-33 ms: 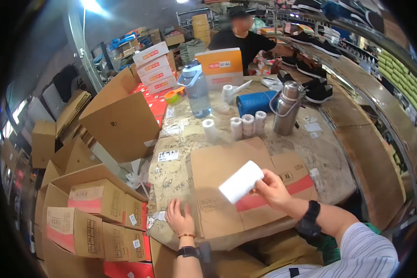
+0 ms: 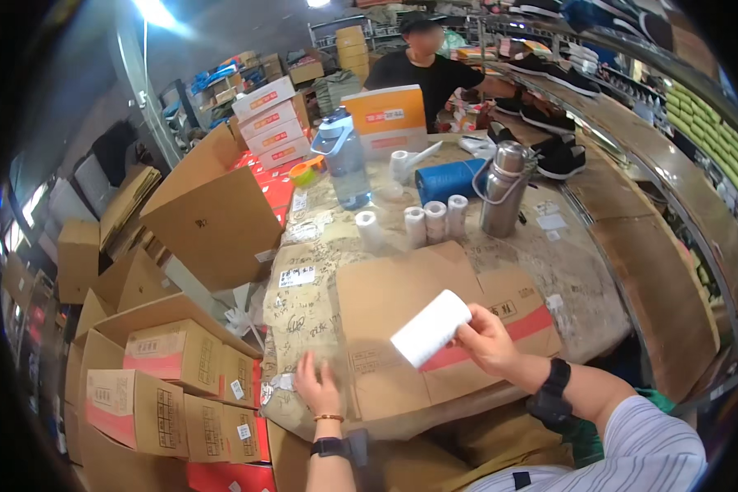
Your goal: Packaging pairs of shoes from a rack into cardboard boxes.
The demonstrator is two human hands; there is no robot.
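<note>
My right hand (image 2: 490, 343) grips a white roll of labels (image 2: 430, 328) between thumb and fingers, tilted above a flattened cardboard sheet (image 2: 398, 287). The sheet has a red stripe and lies on the paper-covered table. Left of the sheet, my left hand (image 2: 316, 389) is open over the near table edge, its fingers stretched out and holding nothing. Beyond the sheet stand several small rolls (image 2: 436, 221), one of them (image 2: 367, 231) apart from the others. A steel flask (image 2: 503, 197) is to their right.
A clear blue water bottle (image 2: 348, 168), a blue roll (image 2: 451, 180) and an orange-white box (image 2: 385, 123) stand farther back. Open cartons with smaller boxes (image 2: 209, 361) line the left. Shoes (image 2: 564, 161) sit by the right-hand shelves. Across the table is another person (image 2: 418, 70).
The view has shifted slightly. My left hand's fingers have moved a little at the table edge. The label roll stays in my right hand, at nearly the same tilt.
</note>
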